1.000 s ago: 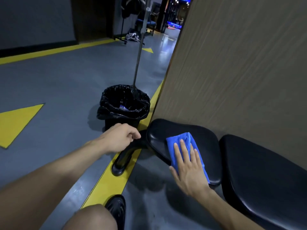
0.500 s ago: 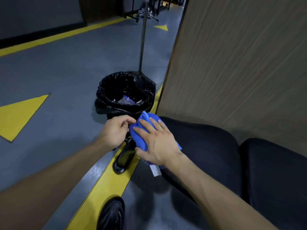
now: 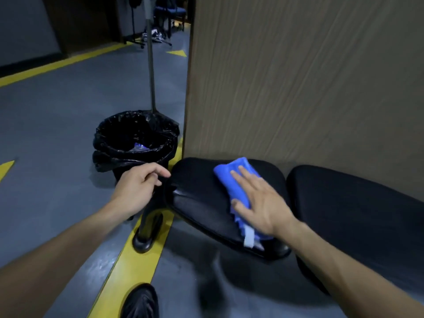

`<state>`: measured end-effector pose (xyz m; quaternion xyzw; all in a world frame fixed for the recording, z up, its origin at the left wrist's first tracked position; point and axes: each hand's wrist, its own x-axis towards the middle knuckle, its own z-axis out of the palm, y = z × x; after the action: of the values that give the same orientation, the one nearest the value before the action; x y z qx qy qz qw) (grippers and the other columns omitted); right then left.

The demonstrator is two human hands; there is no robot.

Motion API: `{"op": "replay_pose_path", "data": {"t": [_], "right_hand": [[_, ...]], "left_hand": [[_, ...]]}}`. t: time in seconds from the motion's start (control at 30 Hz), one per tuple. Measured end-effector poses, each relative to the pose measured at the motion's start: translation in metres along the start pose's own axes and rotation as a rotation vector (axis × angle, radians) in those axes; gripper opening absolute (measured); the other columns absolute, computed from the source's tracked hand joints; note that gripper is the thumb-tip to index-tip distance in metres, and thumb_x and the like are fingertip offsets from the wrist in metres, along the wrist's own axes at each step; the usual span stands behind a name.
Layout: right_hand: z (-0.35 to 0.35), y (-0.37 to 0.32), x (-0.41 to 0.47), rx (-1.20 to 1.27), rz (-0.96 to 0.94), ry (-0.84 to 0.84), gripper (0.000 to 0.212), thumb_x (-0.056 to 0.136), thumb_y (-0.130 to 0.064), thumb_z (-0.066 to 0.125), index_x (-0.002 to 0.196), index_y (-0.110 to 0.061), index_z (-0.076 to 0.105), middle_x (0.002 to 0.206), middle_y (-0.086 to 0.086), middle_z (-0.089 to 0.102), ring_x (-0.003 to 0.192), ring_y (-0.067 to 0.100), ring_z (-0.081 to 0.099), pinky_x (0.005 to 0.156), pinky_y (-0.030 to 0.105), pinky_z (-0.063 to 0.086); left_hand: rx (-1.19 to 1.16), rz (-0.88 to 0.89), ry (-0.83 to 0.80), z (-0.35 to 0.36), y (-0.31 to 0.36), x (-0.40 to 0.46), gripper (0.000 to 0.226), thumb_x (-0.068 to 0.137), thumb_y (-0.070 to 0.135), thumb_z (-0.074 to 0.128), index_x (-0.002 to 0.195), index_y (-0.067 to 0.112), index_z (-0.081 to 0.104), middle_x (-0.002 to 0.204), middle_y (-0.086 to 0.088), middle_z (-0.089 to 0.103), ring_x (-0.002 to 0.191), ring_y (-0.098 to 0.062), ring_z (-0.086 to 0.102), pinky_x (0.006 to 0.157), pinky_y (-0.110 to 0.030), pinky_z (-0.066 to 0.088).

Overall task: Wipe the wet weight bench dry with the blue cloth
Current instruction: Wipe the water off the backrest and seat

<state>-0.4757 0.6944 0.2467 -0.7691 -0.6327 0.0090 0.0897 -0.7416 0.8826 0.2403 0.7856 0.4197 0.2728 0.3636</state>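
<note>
Wiping the padded black vinyl worktop (image 3: 202,198) with a folded blue microfibre cloth (image 3: 236,180).

The right hand (image 3: 259,203) is pressing the cloth flat on the smaller seat pad, fingers (image 3: 241,176) straight and spread, likely to spread pressure. The left hand (image 3: 137,189) is curling round the pad's end, probably steadying it. Any wetness is proving hard to make out on the dark vinyl, and the longer pad is running out of frame.

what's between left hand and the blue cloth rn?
In the head view, only bare black seat pad lies between the left hand, at the pad's left end, and the blue cloth under the right hand.
</note>
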Motion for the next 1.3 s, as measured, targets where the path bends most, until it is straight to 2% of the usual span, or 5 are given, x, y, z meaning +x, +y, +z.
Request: {"op": "replay_pose_path", "data": {"t": [0.13,0.77,0.93,1.2,1.3], "right_hand": [[-0.015,0.045,0.006,0.16,0.443,0.06,0.075,0.099,-0.055,0.035,0.16,-0.017,0.015,0.169,0.004,0.006,0.155,0.013,-0.001,0.123,0.031,0.006],[-0.022,0.032,-0.007,0.091,0.489,-0.022,0.115,0.075,-0.078,0.019,0.157,0.001,0.001,0.166,0.02,0.002,0.155,0.029,-0.003,0.125,0.034,0.01],[-0.013,0.052,0.054,-0.124,0.545,-0.124,0.072,0.098,-0.059,0.019,0.155,-0.016,0.026,0.16,0.032,0.008,0.137,0.049,0.03,0.094,0.05,0.048],[-0.022,0.075,0.073,0.186,0.678,-0.031,0.058,0.096,-0.05,0.053,0.131,-0.005,0.045,0.125,0.022,0.053,0.112,0.041,0.053,0.09,0.043,0.043],[-0.011,0.063,0.039,0.152,0.63,0.005,0.051,0.08,-0.022,0.079,0.118,-0.015,0.045,0.106,0.037,0.051,0.079,0.046,0.053,0.054,0.045,0.046]], "left_hand": [[0.029,0.102,0.009,0.013,0.016,0.003,0.043,0.098,0.002,0.047,0.086,0.034,0.072,0.093,0.018,0.07,0.085,0.014,0.062,0.064,-0.003,0.037],[0.034,0.207,-0.193,0.062,0.099,0.09,0.044,0.095,0.001,0.046,0.085,0.034,0.073,0.087,0.012,0.072,0.084,0.001,0.067,0.08,-0.025,0.05],[-0.039,0.201,-0.121,0.056,0.083,0.084,0.043,0.095,-0.003,0.047,0.087,0.029,0.074,0.089,0.013,0.072,0.085,0.002,0.067,0.072,-0.005,0.042],[0.002,0.26,-0.121,0.035,0.07,0.075,0.044,0.093,-0.006,0.044,0.088,0.026,0.073,0.089,0.014,0.069,0.087,-0.003,0.066,0.067,-0.005,0.04],[0.101,0.316,-0.142,0.024,0.06,0.086,0.045,0.091,-0.005,0.045,0.086,0.032,0.07,0.092,0.015,0.067,0.087,-0.004,0.065,0.075,-0.015,0.045]]}}
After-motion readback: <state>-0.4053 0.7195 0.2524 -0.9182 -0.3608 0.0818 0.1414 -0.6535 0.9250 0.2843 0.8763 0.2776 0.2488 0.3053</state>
